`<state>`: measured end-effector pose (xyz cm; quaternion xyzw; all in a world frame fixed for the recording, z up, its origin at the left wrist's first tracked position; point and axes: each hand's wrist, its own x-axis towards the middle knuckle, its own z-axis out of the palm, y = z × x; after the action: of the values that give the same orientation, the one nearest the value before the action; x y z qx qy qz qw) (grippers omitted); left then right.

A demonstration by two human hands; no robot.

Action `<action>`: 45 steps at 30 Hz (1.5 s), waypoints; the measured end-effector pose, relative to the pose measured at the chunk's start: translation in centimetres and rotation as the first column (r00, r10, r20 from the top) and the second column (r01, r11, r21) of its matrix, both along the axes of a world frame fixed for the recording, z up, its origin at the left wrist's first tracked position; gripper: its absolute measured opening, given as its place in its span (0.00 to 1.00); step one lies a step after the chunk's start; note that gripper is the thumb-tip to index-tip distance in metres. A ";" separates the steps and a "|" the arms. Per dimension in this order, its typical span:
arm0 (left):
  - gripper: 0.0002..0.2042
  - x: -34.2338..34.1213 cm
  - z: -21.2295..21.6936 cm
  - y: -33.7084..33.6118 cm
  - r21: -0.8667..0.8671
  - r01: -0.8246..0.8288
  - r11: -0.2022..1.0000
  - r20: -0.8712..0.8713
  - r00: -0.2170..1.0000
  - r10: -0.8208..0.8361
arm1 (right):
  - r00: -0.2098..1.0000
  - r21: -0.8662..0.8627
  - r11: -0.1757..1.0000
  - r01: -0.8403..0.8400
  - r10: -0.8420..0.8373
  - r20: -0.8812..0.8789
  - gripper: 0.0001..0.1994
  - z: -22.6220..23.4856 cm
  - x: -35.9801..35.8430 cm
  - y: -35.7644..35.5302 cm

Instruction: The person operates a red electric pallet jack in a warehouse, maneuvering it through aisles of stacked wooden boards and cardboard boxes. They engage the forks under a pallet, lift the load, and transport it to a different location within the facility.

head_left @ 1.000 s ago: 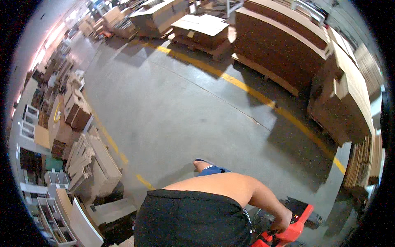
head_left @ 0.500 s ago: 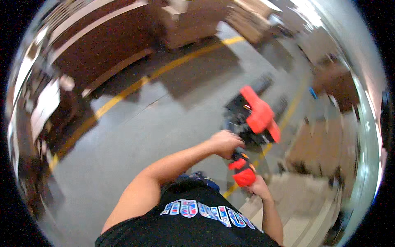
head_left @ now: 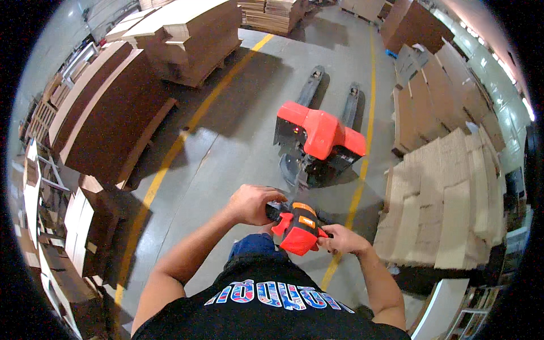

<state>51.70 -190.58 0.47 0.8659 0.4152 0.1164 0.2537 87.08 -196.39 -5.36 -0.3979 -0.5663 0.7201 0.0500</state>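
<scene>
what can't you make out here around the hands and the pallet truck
- Head view: the handle grips, covered by the left hand and right hand.
- The pallet truck wheels, hidden under its red body.
- Buttons on the handle head: too small.

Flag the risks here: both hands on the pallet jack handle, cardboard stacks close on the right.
1. The leaning cardboard stack stands close beside the red pallet jack; a wide swing could clip it and perhaps topple sheets.
2. The forks point up the aisle toward the far stacks, so overrunning might strike them.
3. The left hand and right hand hold the handle close to the body; a sudden jolt could push it into the person.
</scene>
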 end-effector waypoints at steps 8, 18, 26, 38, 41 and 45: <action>0.26 -9.1 10.5 -12.3 -0.023 0.033 0.999 -0.061 0.998 -0.034 | 0.999 -0.105 0.994 0.005 -0.011 -0.052 0.28 10.4 -10.3 -15.0; 0.27 -13.7 10.7 -6.7 0.162 0.175 0.971 -0.322 0.940 -0.116 | 0.893 -0.312 0.907 0.285 -0.369 -0.257 0.39 7.8 -20.4 -16.2; 0.34 -14.6 8.7 1.5 0.232 0.208 0.950 -0.340 0.933 -0.121 | 0.738 -0.420 0.700 0.578 -0.668 -0.098 0.39 8.5 -26.1 -12.1; 0.32 -11.6 6.8 4.2 0.160 0.237 0.958 -0.241 0.951 -0.195 | 0.716 -0.253 0.707 0.660 -0.694 -0.075 0.41 8.0 -22.6 -10.4; 0.32 -11.0 6.2 5.3 0.197 0.254 0.947 -0.244 0.948 -0.204 | 0.731 -0.157 0.734 0.661 -0.677 -0.087 0.37 6.7 -21.9 -10.0; 0.31 -9.8 4.6 6.2 0.211 0.270 0.939 -0.208 0.951 -0.227 | 0.734 0.055 0.733 0.678 -0.672 -0.101 0.33 6.5 -20.9 -9.8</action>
<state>41.90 -184.42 5.08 0.9425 0.3064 0.0531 0.1228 66.17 -206.18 1.13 -0.5468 -0.4122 0.6412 0.3463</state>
